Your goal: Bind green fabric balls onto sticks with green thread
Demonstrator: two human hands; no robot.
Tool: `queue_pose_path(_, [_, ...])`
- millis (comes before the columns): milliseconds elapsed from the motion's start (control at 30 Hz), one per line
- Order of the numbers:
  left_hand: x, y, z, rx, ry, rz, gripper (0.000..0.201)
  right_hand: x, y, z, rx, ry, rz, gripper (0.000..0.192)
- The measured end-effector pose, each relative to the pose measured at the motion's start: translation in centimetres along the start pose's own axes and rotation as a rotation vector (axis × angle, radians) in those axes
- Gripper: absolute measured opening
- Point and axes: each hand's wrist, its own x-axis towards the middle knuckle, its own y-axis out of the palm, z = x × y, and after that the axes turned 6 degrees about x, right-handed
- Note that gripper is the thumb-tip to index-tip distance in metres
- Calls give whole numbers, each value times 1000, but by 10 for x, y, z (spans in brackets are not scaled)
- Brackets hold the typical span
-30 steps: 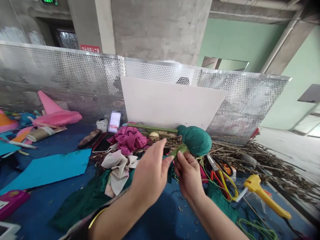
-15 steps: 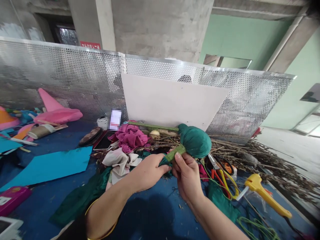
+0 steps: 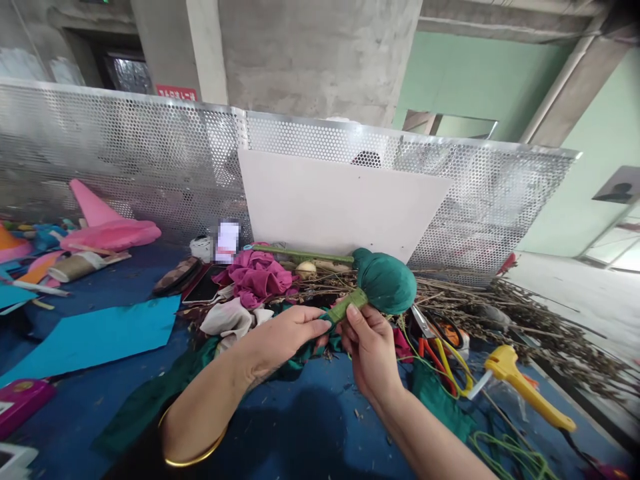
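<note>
A dark green cloth ball [image 3: 384, 281] sits on a stem wrapped in light green tape [image 3: 349, 306], held above the blue table. My right hand [image 3: 371, 350] pinches the stem just below the ball. My left hand [image 3: 281, 331] grips the loose green cloth and tape end at the stem's lower part, fingertips touching the stem. A long green cloth [image 3: 160, 390] trails from under my left arm toward the near edge.
A perforated metal screen [image 3: 125, 153] and white board [image 3: 340, 203] close the back. Magenta and cream cloths [image 3: 255, 277], dry twigs [image 3: 505, 313], scissors [image 3: 440, 340], a yellow glue gun [image 3: 525, 387], a teal paper sheet [image 3: 95, 333] and pink cones [image 3: 107, 227] lie around.
My left hand came down from a raised, open pose beside the stem and closed on the cloth at the stem's base. The right hand and the ball stayed nearly still.
</note>
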Motion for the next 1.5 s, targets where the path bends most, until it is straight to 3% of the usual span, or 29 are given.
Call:
queue_pose_path(100, [-1,-3,-2,61,11,7,33,2,-2,-1,-9,-17,2,30])
queue_pose_path(367, [-3,10,-9,240,80,-251,30,4,2,4,84,-39,21,27])
queue_pose_path(467, [-3,9,-11,276,39,-365,38,0,6,4,160,-32,-24,29])
queue_pose_path(567, [-2,7,-10,290,14,-415,43,-6,5,1,92,-56,-67,36])
queue_pose_path(667, [-2,6,-10,345,16,-427,40,-14,-2,0,-250,-257,23,38])
queue_pose_path(800, [-1,8,-12,363,-1,-389,40,-22,-11,1,-813,-637,311,27])
queue_pose_path(900, [0,10,-11,456,-12,-411,39,-26,-12,1,-993,-826,490,26])
queue_pose_path(1000, [2,15,-8,629,-59,-410,36,-26,-9,5,-1059,-910,583,26])
queue_pose_path(1100, [3,21,-6,815,-73,-360,33,-23,-6,17,-1011,-848,581,25])
queue_pose_path(1333, [-2,31,-12,1041,57,-210,30,-1,-9,54,-674,-324,406,33])
queue_pose_path(1500, [0,38,-11,1126,80,-151,22,9,-9,58,-530,-237,354,32])
